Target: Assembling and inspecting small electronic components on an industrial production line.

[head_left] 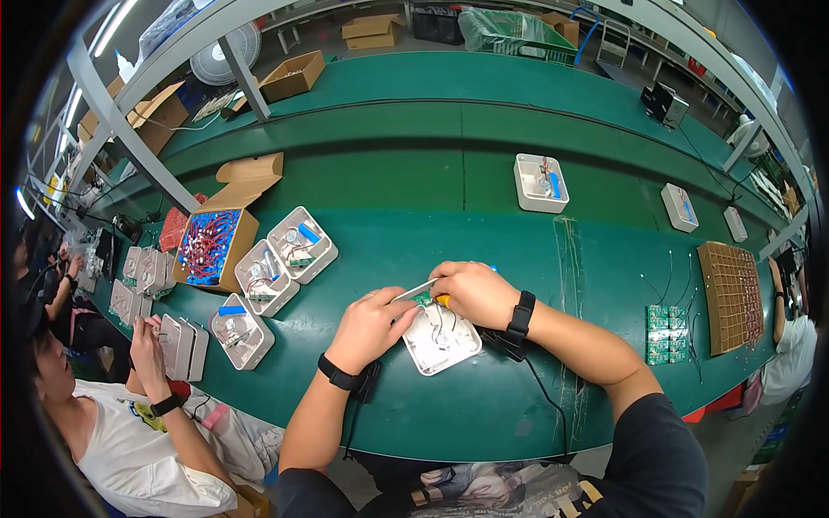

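Observation:
An open white plastic housing (445, 345) lies on the bench in front of me, with thin wires and a round part inside. My left hand (371, 324) is closed at its upper left edge, thumb and fingers pinching a thin, pale, straight strip (415, 291). My right hand (475, 292) curls over the upper right edge, its fingers closed at the strip's other end. Under its fingers shows a small yellow piece (443, 300), whose kind I cannot make out. Part of a green circuit board (423, 299) appears between the hands at the housing's far edge.
Left stand several open white housings (268, 289) and a cardboard box (246, 233) of blue cells with red wires. Circuit boards (667, 335) and a divided cardboard tray (730, 298) lie right. More housings (541, 183) sit farther back. A co-worker (129, 432) works at my left.

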The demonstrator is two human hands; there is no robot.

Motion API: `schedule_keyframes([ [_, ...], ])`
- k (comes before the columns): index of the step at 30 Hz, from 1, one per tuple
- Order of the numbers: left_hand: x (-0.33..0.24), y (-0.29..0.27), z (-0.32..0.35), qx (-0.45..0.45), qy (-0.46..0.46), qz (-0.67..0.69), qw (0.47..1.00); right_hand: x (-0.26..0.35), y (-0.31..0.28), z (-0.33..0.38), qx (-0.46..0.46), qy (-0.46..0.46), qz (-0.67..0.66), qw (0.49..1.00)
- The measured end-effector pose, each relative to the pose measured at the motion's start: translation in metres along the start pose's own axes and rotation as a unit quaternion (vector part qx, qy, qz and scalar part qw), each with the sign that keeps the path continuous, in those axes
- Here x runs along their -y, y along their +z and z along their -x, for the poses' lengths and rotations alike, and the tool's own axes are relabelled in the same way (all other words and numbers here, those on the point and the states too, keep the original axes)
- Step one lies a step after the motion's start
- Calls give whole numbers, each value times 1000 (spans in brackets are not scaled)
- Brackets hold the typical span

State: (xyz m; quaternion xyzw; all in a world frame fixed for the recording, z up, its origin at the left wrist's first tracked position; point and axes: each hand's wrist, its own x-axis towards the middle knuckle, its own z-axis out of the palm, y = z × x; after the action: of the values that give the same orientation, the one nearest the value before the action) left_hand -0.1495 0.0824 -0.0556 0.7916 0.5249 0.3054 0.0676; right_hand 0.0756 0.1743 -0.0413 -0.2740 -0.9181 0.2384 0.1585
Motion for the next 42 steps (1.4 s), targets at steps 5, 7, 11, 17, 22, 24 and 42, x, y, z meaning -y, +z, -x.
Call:
schedule_keyframes([
  [5,2,2,-5,-11,7,24,1000,-8,1,-1,-1,-2,4,1000],
  [7,8,2,-3,-3,6,26,1000,-11,-3,-4,20,-20,-2,1000],
  [11,13,-14,5,13,-46,2,999,-11,-22,-11,12,-33,-28,999],
  [17,23,6,5,-26,-12,29,999,-20,-33,8,31,-43,51,997],
  [22,23,6,12,-28,-56,0,998,24,-53,1,67,21,44,997],
  [24,24,5,13,-23,-51,-9,998,32,-50,-2,103,52,28,993],
  [42,15,9,11,-40,-39,-3,998,32,-14,18,11,34,75,997],
])
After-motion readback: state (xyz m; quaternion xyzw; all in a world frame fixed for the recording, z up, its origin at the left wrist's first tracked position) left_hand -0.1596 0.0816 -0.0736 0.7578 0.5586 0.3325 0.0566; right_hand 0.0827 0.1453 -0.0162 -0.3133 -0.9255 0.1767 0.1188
